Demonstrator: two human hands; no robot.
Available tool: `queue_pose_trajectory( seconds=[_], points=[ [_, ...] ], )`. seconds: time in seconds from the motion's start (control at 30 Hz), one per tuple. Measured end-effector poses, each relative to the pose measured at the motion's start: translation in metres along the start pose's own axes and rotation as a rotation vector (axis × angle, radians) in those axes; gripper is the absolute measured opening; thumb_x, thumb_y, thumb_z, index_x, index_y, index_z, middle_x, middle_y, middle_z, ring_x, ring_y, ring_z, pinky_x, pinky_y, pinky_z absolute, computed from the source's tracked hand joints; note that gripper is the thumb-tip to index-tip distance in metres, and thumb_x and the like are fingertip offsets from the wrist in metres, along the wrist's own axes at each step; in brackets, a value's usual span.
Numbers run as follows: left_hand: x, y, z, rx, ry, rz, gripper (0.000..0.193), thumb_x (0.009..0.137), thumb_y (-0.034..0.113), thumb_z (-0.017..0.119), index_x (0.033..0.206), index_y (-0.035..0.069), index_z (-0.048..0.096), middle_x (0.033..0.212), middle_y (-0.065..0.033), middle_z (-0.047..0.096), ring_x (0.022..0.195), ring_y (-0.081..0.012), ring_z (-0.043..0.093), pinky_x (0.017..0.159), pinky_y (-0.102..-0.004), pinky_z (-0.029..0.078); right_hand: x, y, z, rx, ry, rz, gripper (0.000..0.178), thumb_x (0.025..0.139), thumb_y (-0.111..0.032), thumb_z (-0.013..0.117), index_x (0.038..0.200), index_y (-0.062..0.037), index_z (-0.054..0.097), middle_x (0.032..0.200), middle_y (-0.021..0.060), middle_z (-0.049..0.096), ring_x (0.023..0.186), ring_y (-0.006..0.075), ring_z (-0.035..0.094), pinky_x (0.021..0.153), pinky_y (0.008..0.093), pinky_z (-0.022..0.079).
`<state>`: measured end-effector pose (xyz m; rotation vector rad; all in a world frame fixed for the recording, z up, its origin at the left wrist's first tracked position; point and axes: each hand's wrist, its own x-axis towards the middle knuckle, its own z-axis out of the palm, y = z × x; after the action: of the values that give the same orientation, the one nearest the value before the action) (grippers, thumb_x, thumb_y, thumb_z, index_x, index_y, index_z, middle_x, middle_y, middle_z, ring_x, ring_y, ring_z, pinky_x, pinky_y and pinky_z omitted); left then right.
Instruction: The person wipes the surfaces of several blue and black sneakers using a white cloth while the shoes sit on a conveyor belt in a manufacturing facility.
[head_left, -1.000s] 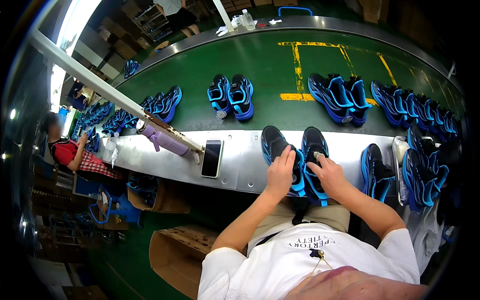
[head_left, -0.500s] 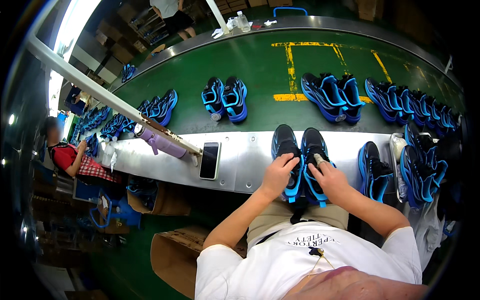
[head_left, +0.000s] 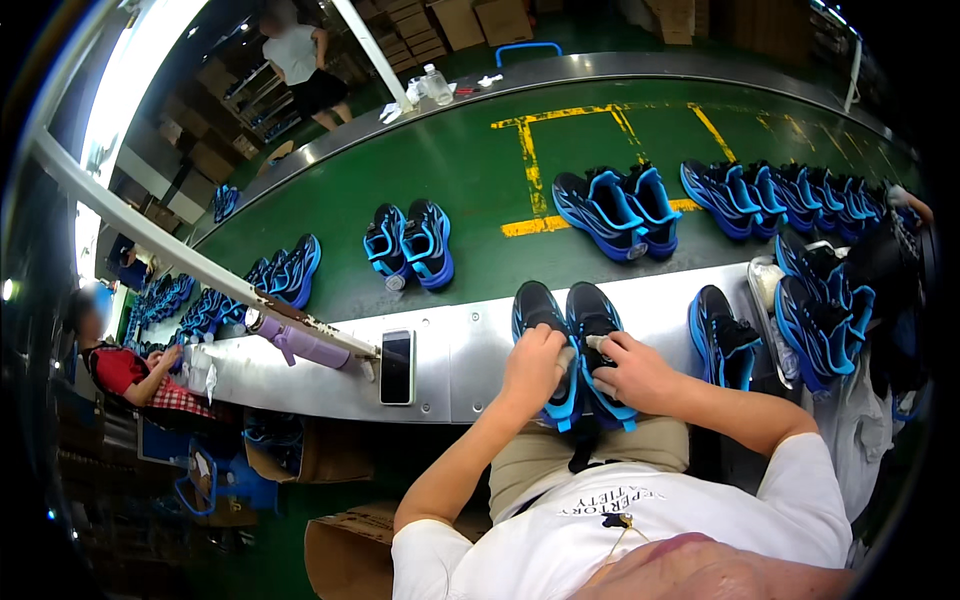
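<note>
A pair of black sneakers with blue soles lies side by side before me, toes pointing away, heels at the metal ledge's near edge. My left hand (head_left: 535,368) is closed over the upper of the left sneaker (head_left: 537,301), fingers curled at its lacing. On the right sneaker (head_left: 591,304), my right hand (head_left: 637,374) pinches near the tongue, with a pale cover on a finger. The hands hide much of both lacing areas. Another sneaker (head_left: 721,338) stands on the ledge to the right, beside a tray (head_left: 762,318) bearing more sneakers (head_left: 812,330).
A phone (head_left: 397,368) and a purple bottle (head_left: 300,340) lie left on the ledge (head_left: 450,360), by a slanting white pole (head_left: 150,225). Pairs of sneakers (head_left: 410,243) stand along the green belt (head_left: 480,190). A co-worker in red (head_left: 125,375) is at far left; cardboard boxes (head_left: 350,550) sit below.
The view has shifted, so the bench appears lower and further left. My left hand has curled tighter over the left sneaker's lacing; my right hand stays on the right sneaker.
</note>
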<state>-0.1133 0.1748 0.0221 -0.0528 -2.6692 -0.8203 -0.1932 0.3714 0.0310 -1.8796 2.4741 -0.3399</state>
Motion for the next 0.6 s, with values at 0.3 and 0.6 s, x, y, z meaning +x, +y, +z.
queue_pose_trajectory(
  seconds=[0.3,0.6],
  points=[
    [0.0,-0.012,0.008,-0.28,-0.017,-0.061,0.021,0.077,0.011,0.073,0.094,0.005,0.063,0.09,-0.0092,0.055,0.076,-0.0269,0.056,0.066,-0.0367,0.047,0.002,0.01,-0.008,0.279,0.165,0.18,0.029,0.077,-0.015,0.072,0.105,-0.0114,0.07,0.093,0.0117,0.055,0.089,0.0288,0.054,0.08,0.0369,0.047],
    [0.005,-0.018,0.011,-0.18,-0.117,0.095,0.031,0.076,0.014,0.072,0.105,0.006,0.062,0.097,-0.0098,0.057,0.086,-0.0296,0.056,0.074,-0.0358,0.047,-0.008,0.022,-0.018,0.37,0.188,0.183,0.035,0.07,-0.015,0.078,0.104,-0.0107,0.07,0.085,0.0097,0.055,0.078,0.0268,0.055,0.069,0.035,0.047]
  ],
)
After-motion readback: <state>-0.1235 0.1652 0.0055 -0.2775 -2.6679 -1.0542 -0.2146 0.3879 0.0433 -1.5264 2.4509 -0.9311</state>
